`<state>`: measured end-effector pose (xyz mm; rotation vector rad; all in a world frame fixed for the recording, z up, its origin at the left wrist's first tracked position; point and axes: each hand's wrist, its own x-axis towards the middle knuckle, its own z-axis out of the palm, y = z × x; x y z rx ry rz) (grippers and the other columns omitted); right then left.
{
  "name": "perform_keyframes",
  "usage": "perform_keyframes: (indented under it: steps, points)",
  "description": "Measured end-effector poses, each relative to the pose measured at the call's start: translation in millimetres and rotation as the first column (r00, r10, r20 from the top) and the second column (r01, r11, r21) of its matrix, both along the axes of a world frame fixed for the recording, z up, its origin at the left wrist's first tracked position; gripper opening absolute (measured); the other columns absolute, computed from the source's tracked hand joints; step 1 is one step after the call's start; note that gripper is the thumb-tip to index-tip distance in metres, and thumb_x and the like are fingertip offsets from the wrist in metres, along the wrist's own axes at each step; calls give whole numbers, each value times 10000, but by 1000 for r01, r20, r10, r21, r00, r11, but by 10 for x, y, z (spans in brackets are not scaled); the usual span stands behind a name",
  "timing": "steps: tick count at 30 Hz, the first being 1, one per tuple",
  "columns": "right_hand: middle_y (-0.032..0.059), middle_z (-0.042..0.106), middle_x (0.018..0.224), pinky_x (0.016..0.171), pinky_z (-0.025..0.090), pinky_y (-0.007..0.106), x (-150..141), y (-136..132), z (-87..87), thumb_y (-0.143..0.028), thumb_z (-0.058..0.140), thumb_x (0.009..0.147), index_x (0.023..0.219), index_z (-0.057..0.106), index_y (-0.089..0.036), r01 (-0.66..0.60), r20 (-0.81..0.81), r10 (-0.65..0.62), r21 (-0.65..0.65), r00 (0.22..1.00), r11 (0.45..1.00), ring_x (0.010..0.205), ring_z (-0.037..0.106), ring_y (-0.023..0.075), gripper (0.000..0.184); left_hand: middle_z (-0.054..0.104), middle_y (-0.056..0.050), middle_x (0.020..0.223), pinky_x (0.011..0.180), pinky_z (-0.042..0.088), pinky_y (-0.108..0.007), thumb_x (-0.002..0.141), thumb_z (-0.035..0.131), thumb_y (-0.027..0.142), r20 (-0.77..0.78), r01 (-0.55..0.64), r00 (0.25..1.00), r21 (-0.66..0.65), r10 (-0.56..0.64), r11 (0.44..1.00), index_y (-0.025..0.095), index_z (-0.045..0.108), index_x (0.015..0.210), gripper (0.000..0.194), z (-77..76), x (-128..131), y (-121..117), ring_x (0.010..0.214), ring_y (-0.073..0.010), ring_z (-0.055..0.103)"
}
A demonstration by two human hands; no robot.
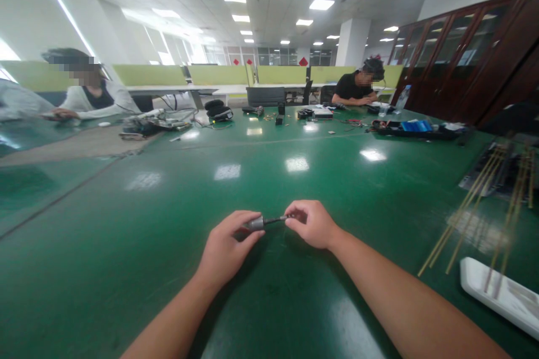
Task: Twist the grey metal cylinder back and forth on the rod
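My left hand (227,247) is closed round a small grey cylindrical tool handle (255,222), held just above the green table (168,224). A thin dark shaft (275,219) sticks out of the handle to the right. My right hand (310,223) pinches the far end of that shaft between thumb and fingers. Both hands meet near the middle of the view, close to my edge of the table.
Several thin yellow rods (471,219) lie at the right, some resting on a white tray (501,294). Tools, cables and a black tray (415,130) clutter the far side. One person sits at far left (90,98), another at the back right (357,88).
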<state>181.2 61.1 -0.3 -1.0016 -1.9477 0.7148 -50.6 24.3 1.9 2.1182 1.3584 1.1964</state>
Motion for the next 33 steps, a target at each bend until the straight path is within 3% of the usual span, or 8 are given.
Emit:
perform_keyframes:
  steps: [20, 23, 27, 29, 33]
  points:
    - [-7, 624, 615, 544, 390, 231, 21, 1, -15, -179, 647, 749, 780, 704, -168, 10, -34, -11, -33, 999, 999, 548, 525, 123, 66, 644, -24, 1077, 811, 550, -296, 849, 683, 347, 16, 8, 1000, -2, -8, 1000, 266, 689, 1076, 241, 13, 6, -3, 942, -184, 625]
    - [-10, 615, 597, 532, 387, 233, 18, 1, -17, -204, 651, 731, 760, 691, -167, -7, -148, -9, -105, 989, 994, 529, 524, 123, 61, 644, -10, 1077, 803, 545, -284, 854, 684, 352, 16, -3, 1000, -4, 3, 1000, 278, 684, 1075, 233, 9, 3, 1, 929, -173, 625]
    - [-13, 546, 497, 449, 336, 238, 35, 62, -38, -326, 568, 787, 590, 577, -179, -44, -499, -102, -274, 861, 961, 416, 459, 111, 245, 646, -8, 1081, 800, 536, -297, 855, 681, 404, 14, -22, 1000, -11, 22, 1000, 279, 675, 1077, 255, 8, -8, 2, 916, -180, 624]
    - [-24, 433, 417, 424, 299, 245, 50, 120, -62, -362, 466, 836, 494, 450, -211, -6, -568, -166, -288, 806, 958, 383, 390, 108, 374, 650, -12, 1077, 829, 520, -329, 850, 678, 443, -12, -62, 998, -1, 62, 998, 274, 667, 1082, 287, 5, -22, 5, 900, -192, 621]
    - [-54, 280, 374, 423, 294, 258, 60, 238, -127, -382, 425, 841, 480, 276, -250, 37, -653, -259, -333, 711, 942, 364, 302, 103, 411, 660, -38, 1048, 874, 490, -385, 832, 659, 523, -28, -201, 979, -20, 201, 979, 243, 642, 1111, 396, -25, -62, 41, 896, -227, 620]
